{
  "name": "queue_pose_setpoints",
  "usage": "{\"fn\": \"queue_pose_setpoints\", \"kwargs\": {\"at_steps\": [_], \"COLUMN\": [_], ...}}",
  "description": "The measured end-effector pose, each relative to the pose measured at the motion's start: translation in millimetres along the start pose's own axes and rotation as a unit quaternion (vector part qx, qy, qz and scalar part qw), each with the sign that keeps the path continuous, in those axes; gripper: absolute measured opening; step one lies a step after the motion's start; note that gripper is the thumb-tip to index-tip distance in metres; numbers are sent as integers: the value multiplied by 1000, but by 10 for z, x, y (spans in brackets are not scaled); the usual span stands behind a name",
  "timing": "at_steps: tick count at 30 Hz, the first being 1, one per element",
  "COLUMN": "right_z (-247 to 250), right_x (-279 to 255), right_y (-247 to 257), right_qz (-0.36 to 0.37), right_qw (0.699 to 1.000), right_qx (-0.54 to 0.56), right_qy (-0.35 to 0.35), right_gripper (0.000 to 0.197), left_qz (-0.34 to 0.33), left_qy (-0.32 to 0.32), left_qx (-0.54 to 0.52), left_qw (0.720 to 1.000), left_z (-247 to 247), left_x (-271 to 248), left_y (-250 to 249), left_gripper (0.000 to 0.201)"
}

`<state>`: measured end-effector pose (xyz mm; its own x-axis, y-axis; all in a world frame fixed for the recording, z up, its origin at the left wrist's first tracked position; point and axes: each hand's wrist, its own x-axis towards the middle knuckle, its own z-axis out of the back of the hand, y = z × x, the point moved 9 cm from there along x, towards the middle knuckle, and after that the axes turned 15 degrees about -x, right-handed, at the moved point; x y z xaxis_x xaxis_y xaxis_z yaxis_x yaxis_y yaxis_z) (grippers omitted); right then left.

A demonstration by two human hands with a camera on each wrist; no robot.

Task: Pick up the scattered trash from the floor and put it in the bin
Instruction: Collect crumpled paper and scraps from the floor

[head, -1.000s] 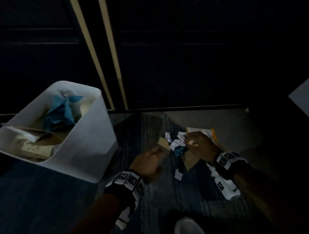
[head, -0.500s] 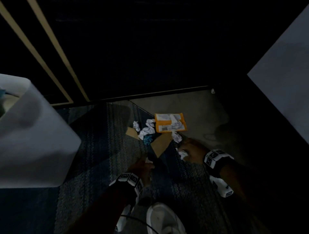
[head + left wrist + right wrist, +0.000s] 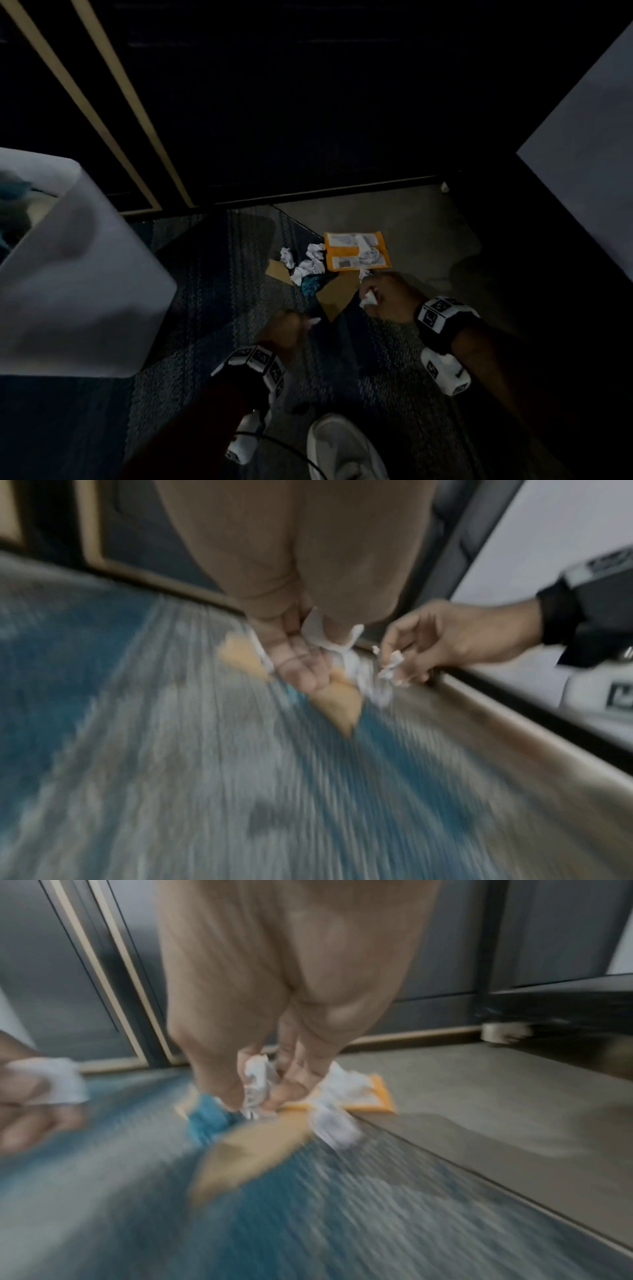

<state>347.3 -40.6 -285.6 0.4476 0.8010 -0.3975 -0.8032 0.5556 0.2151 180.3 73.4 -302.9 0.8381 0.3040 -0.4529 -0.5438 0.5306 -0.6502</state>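
1. The bin (image 3: 85, 274) stands on the floor (image 3: 212, 342) at the left, well apart from the trash pile, its rim cut off by the frame edge
2. The orange packet (image 3: 356, 251) and a brown card piece (image 3: 337, 301) lie flat where carpet meets bare floor, with crumpled white papers (image 3: 310, 263) and a blue scrap (image 3: 310, 286) among them
3. The right hand (image 3: 387, 296) has its grip clamped on a white paper wad (image 3: 368, 299) just beside the packet; best to gather more before crossing to the bin
4. The left hand (image 3: 286, 330) is curled round a white scrap (image 3: 318, 631)
5. Both wrist views are blurred, the head view dim; small scraps may go unseen
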Motion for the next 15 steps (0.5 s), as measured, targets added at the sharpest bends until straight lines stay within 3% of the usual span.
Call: {"fn": "queue_pose_setpoints", "kwargs": {"at_steps": [4,6,9,15], "right_z": [385,576,853,1469], "right_x": [179,288,435,482], "right_y": [448,724,1206,2251], "right_qz": [51,77,125,203], "right_qw": [994,987,971,928], "right_qx": [61,90,135,227], "right_qy": [-72,-112,-156,-215], "right_gripper": [17,16,19,26], "left_qz": [-65,-66,-77,-95], "left_qy": [-102,-133,-177,-320], "left_qx": [-75,-77,-49,-124], "left_qw": [990,986,980,935], "left_z": [569,865,1276,2085], "left_x": [-97,-223,-462,-1086], "left_y": [-122,-143,-133,-64], "left_gripper": [28,22,36,31]}}
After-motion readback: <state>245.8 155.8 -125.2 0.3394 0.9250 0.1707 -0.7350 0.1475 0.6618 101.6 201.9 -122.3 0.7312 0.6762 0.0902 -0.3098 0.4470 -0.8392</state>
